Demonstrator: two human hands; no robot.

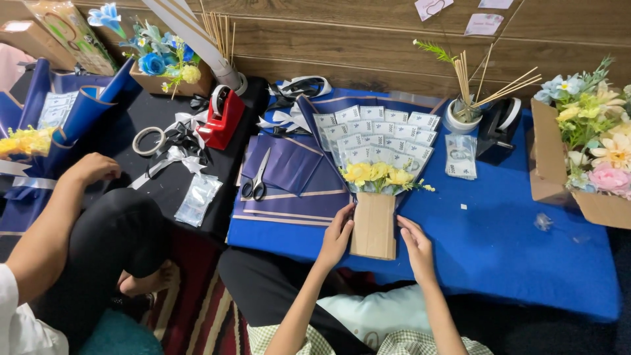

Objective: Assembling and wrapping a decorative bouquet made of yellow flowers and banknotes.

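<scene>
The person's left hand [337, 236] and right hand [417, 244] lay flat against the two sides of a brown cardboard handle piece [374, 225], fingers stretched and pressing on it, not closed around it. This cardboard stood at the near edge of the blue cloth-covered table [499, 250], directly in front of the person.

Much of the bouquet seemed already built. Above the cardboard, a fan of folded pale banknotes [378, 135] was arranged in rows, and a small bunch of yellow artificial flowers [378, 174] sat just where the fan met the cardboard. Under and beside them lay dark navy wrapping paper sheets with gold edge lines [289, 177], spread flat and not yet folded around the bouquet, so the wrapping looked like the part still left. No ribbon was tied on it.

A pair of black-handled scissors [256, 177] rested on the navy paper to the left, and a red tape dispenser [223, 118] stood farther left on the black table. Another person's arm [52, 217] reached toward a second navy bouquet at the far left.
</scene>
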